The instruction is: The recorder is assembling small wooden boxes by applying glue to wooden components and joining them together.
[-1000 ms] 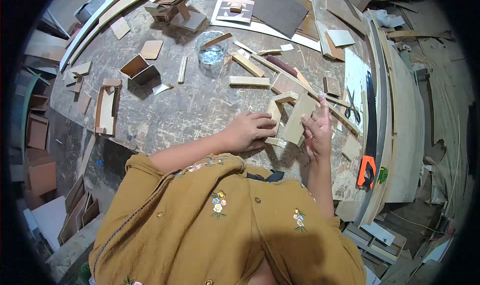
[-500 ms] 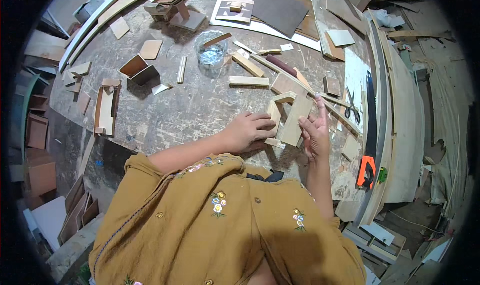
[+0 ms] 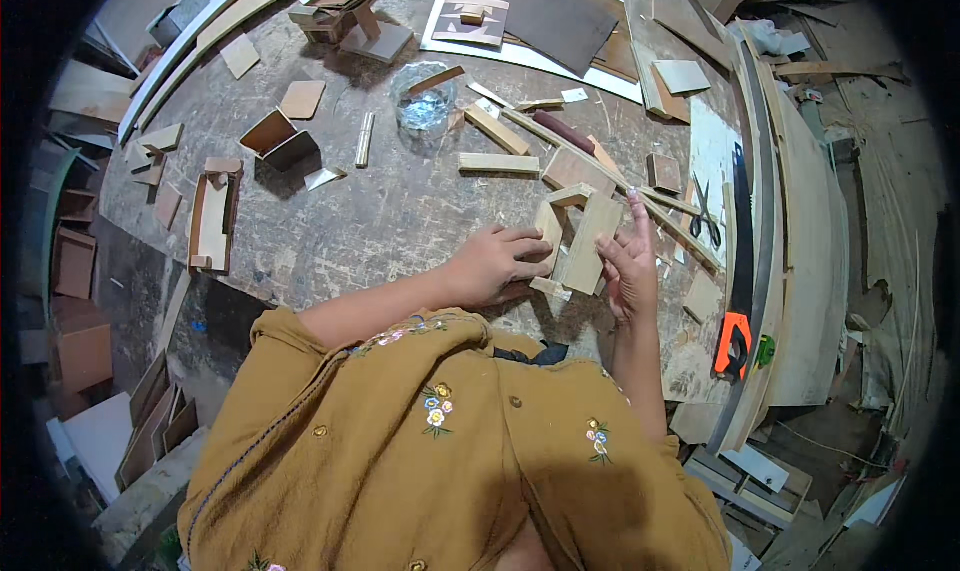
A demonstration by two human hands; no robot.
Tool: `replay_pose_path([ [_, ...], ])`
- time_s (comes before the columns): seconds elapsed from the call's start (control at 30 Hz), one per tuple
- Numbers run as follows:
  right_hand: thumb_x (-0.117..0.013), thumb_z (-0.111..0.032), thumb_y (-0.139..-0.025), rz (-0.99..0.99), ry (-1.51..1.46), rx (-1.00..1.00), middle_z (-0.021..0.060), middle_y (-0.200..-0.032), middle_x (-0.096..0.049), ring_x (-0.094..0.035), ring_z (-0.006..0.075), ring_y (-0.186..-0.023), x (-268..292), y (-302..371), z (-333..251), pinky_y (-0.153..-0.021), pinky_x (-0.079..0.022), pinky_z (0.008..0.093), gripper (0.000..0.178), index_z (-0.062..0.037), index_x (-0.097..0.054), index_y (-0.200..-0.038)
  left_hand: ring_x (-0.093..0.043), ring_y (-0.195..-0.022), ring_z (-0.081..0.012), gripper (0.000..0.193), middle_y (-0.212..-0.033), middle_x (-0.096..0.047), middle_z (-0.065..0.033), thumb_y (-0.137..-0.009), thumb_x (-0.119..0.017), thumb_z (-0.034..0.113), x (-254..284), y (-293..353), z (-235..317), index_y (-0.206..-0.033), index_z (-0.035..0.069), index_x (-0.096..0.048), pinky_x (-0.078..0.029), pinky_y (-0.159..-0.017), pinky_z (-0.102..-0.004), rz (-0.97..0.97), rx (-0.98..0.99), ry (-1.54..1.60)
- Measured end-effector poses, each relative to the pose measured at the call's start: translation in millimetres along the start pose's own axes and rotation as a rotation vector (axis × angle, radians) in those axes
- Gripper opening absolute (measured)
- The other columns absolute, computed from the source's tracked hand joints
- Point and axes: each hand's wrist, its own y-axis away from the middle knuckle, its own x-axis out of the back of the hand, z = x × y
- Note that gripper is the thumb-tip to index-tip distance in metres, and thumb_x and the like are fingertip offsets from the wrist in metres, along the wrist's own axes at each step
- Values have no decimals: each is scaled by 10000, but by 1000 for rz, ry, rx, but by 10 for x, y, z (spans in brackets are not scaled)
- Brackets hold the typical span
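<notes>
A small frame of pale wood strips with a flat board (image 3: 590, 243) along its right side stands on the workbench (image 3: 370, 236) close to my body. My left hand (image 3: 497, 264) is closed against the frame's left side, its fingertips on the strip. My right hand (image 3: 632, 271) pinches the board's right edge; the thumb lies on its face and the index finger points up and away. A pale spot shows at that fingertip. A thin wooden rectangle (image 3: 578, 171) lies just beyond the frame.
Wooden sticks (image 3: 498, 162), a glass bowl (image 3: 423, 97), scissors (image 3: 706, 216) and a handsaw with an orange handle (image 3: 735, 343) lie around. Small open wooden boxes (image 3: 278, 139) and a long tray-like piece (image 3: 212, 216) stand at left. Panels (image 3: 550, 16) lie at the far side.
</notes>
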Motion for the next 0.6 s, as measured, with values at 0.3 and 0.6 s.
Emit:
replay_pose_path([
  [0.3,-705,13,-803,-5,46,-33,186,-1131,-638,-658,202,-960,13,-23,-2,-800,-556,324,945,-89,-103,-1525,-507,-1234,-248,413,-1251,-584,-36,-705,-767,239,-11,3,-3,-1101,189,-665,-464,-852,-410,23,-8,-23],
  [0.6,-710,6,-787,-26,51,-23,187,-1081,-655,-673,211,-932,6,-20,-23,-776,-568,321,951,-82,-115,-1523,-496,-1245,-256,453,-1268,-572,-51,-694,-771,218,25,-7,8,-1131,182,-656,-451,-892,-421,-20,8,20],
])
